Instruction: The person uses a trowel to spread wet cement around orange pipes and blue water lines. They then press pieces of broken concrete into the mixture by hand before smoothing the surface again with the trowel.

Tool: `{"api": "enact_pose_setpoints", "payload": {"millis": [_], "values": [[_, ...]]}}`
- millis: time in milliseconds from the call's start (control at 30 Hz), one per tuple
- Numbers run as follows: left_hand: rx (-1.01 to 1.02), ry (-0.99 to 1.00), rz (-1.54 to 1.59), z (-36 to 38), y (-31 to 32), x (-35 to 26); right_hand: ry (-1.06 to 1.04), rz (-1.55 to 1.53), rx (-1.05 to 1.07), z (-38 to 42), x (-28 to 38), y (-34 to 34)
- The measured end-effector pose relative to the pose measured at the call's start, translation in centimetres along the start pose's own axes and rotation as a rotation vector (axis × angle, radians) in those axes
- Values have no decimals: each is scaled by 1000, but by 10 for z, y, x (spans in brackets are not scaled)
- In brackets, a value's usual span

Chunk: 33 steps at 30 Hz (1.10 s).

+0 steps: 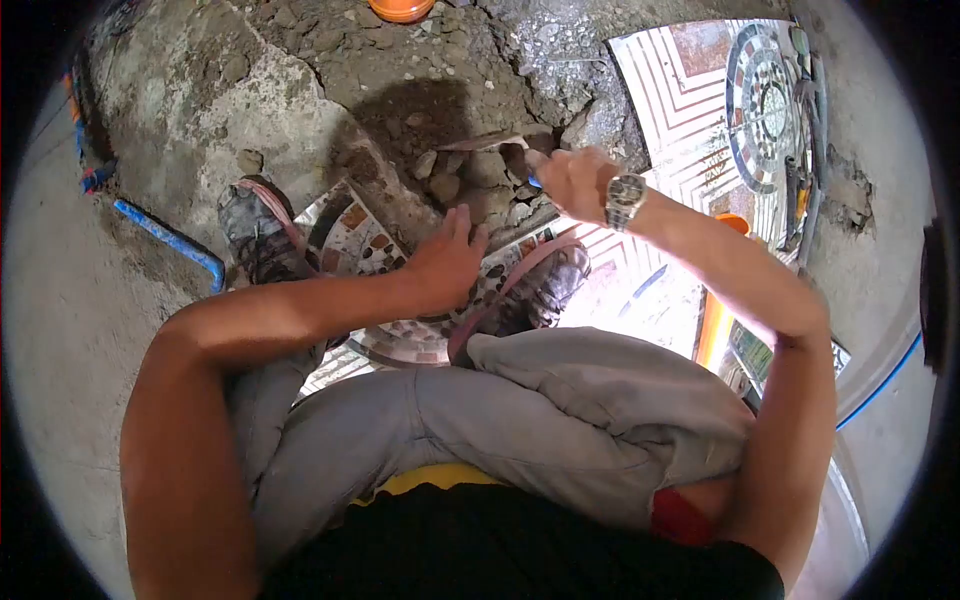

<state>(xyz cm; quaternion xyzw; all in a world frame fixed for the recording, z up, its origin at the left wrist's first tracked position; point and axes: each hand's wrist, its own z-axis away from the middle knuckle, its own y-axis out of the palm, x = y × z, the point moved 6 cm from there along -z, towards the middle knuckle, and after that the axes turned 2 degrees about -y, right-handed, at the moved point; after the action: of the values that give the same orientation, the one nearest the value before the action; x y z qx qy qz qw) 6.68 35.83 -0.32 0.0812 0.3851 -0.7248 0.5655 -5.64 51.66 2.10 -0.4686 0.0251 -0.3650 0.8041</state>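
My right hand, with a metal watch at its wrist, is closed round the blue handle of a trowel. The trowel's blade points left over loose mortar and broken lumps. Lower and to the left, my left hand lies with fingers stretched toward the rubble, at the edge of a patterned mosaic tile. Nothing shows in its fingers, and the palm is hidden. My two shoes are on either side of this hand.
Another patterned tile panel with a round mosaic lies at the upper right. An orange container stands at the top edge. A bent blue bar is on the concrete at left, and a blue cable runs along the right.
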Motion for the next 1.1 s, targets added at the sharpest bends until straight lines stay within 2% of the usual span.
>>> {"api": "enact_pose_setpoints", "payload": {"millis": [33, 100, 167, 233, 433, 500, 567, 600, 633, 700, 767, 900, 967, 1000, 1033, 1100], "values": [[34, 7, -2, 2, -2, -1, 4, 78, 62, 1, 4, -9], [-4, 17, -40, 2, 1, -1, 151, -55, 210, 1, -11, -16], [-30, 27, -74, 4, 7, -5, 172, -7, 181, 2, -11, -21], [-2, -9, -123, -1, 2, -4, 232, -151, 329, 5, -9, -10], [-57, 70, -128, 2, 1, -8, 198, 7, 325, 31, -39, -42], [-66, 60, -127, 1, 5, -9, 290, -160, 406, 32, -32, -52], [-91, 71, -140, -4, 2, -11, 150, -175, 317, 19, -15, -30], [-89, 78, -144, -5, 4, -11, 87, -59, 409, 10, -5, -17], [-83, 82, -149, -6, 4, -10, 48, -29, 372, 3, 5, -11], [-83, 85, -158, -6, -1, -10, 110, 15, 478, 1, 9, -28], [-71, 74, -149, -2, 4, -12, 74, -47, 393, 2, -7, -40], [-123, 77, -188, -6, 3, -13, 180, -67, 242, 7, -18, -69], [-121, 64, -179, -8, -1, -15, 127, 36, 384, -3, -13, -21], [-62, 56, -165, -8, -3, -14, 177, -81, 390, -5, -4, -18], [3, 44, -151, -6, -4, -12, 91, 4, 234, 1, 1, -29], [-19, 42, -177, -7, -1, -10, 66, 6, 317, -4, -5, -37]]}}
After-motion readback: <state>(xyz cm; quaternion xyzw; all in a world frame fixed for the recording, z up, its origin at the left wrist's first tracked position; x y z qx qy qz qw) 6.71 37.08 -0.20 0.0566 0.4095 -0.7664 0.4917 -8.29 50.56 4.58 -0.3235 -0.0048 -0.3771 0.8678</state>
